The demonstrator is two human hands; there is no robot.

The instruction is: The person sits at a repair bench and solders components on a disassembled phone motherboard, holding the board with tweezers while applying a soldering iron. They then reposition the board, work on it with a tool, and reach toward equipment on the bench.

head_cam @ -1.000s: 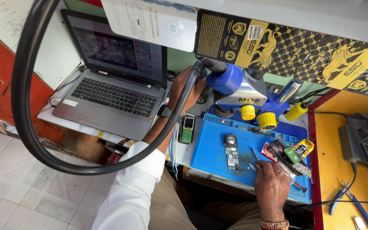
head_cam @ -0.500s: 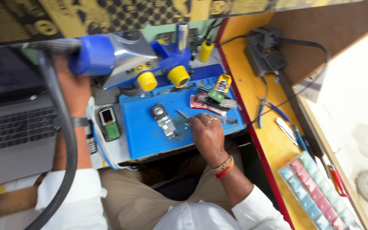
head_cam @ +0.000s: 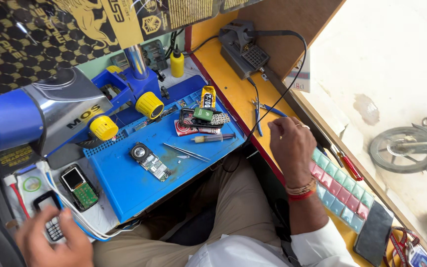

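The right hand (head_cam: pixel 291 141) has left the blue mat (head_cam: pixel 174 163) and now hovers over the bench's orange right edge near the pliers (head_cam: pixel 265 110), fingers curled, empty. The left hand (head_cam: pixel 53 240) pinches a keypad phone (head_cam: pixel 49 217) at the bench's left corner.

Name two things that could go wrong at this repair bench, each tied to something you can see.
The right hand reaches over the orange shelf beside the black cable; it could snag the cable and tug the soldering station. The bare circuit board and tweezers lie loose on the blue mat near its front edge, so a knock might send them off. The left hand holds a small phone at the crowded bench edge.
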